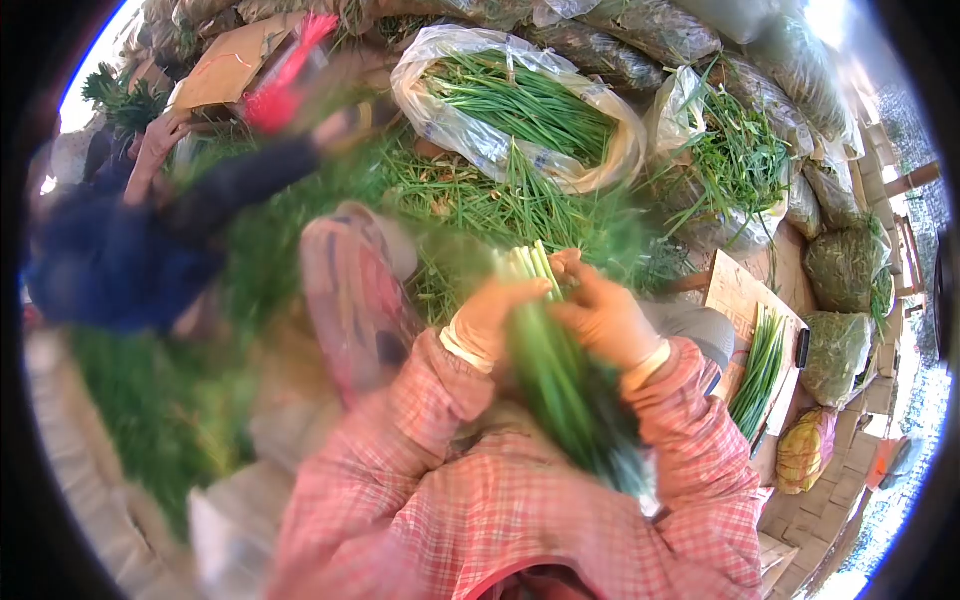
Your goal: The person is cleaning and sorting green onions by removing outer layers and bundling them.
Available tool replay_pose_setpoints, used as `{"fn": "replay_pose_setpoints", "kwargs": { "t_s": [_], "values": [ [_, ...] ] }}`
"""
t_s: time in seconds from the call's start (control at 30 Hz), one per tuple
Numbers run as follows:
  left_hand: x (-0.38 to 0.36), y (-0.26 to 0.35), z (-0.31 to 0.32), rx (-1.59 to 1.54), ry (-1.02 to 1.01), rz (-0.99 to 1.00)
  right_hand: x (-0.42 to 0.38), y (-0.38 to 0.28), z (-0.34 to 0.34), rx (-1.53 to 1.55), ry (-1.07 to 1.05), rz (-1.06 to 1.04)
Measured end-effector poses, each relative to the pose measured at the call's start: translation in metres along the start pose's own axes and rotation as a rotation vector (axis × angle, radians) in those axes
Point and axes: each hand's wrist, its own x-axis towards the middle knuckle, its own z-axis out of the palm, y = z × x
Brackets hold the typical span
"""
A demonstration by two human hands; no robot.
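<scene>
Two-handed grip on a bundle of green stems [552, 355]; clock positions are read from this bundle, 12 being straight ahead of the wearer. The bundle is held before the chest, its pale ends directed toward 11 and its blurred green leaves toward 5. By the left hand [498, 312], at 10, the stems are clasped near the pale ends with curled fingers. By the right hand [608, 318], at 2, the opposite side is gripped with bent fingers; the undersides of both hands are hidden. Loose stems [470, 190] are strewn at 11, and an open plastic bag [632, 135] filled with stalks is seen near 12. At 3, further stems [760, 375] are laid on a wooden board [735, 285]. A yellow mesh sack [806, 450] is placed at 4. A co-worker [120, 255], blurred, is situated between 9 and 10.
</scene>
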Motion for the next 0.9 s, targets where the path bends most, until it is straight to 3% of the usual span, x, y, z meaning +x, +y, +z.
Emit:
{"fn": "replay_pose_setpoints", "kwargs": {
  "t_s": [0.1,0.13,0.17,0.2,0.23,0.27,0.33,0.37,0.4,0.43,0.53,0.57,0.67,0.73,0.8,0.9],
  "values": [
    [0.003,-0.006,-0.012,-0.182,0.002,-0.144,0.002,-0.016,-0.02,0.129,-0.148,0.169],
    [0.005,-0.006,-0.012,-0.143,0.011,-0.091,0.01,-0.008,-0.028,-0.188,-0.048,-0.104],
    [0.006,-0.008,-0.009,-0.103,0.022,-0.044,0.023,-0.004,-0.036,-0.312,0.062,-0.176],
    [0.006,-0.011,-0.006,-0.062,0.033,-0.006,0.038,-0.004,-0.044,-0.341,0.224,-0.409],
    [0.003,-0.012,0.0,-0.039,0.068,0.002,0.045,-0.031,-0.051,-0.383,0.239,-0.488],
    [0.0,-0.011,0.008,-0.073,0.071,0.017,0.061,-0.041,-0.058,-0.383,0.131,-0.775],
    [-0.003,-0.009,0.019,-0.146,0.077,0.042,0.073,-0.065,-0.045,-0.308,-0.065,-0.753],
    [-0.005,-0.011,0.016,-0.083,0.079,0.026,0.083,-0.057,-0.034,-0.294,-0.278,-0.676],
    [-0.006,-0.009,0.011,-0.018,0.079,0.015,0.083,-0.043,-0.016,-0.34,-0.333,-0.662],
    [-0.003,-0.017,-0.005,0.092,0.46,0.072,0.082,-0.029,0.003,-0.386,-0.389,-0.648],
    [-0.008,-0.032,-0.019,0.092,0.007,0.141,0.073,0.001,0.015,-0.29,-0.374,-0.658],
    [-0.012,-0.042,-0.011,-0.027,0.114,0.068,0.07,0.008,0.015,-0.249,-0.353,-0.628],
    [-0.005,-0.037,0.018,-0.028,0.319,0.095,0.058,0.017,-0.002,-0.163,-0.178,-0.636],
    [0.015,-0.003,-0.038,0.226,0.197,0.143,0.056,0.033,-0.046,-0.038,0.026,-0.79],
    [0.003,0.048,-0.039,0.271,0.408,0.33,0.017,0.035,-0.101,0.119,0.313,-0.632],
    [-0.029,0.125,-0.087,0.437,0.476,0.616,-0.044,0.052,-0.146,0.552,0.646,-0.509]
  ]
}}
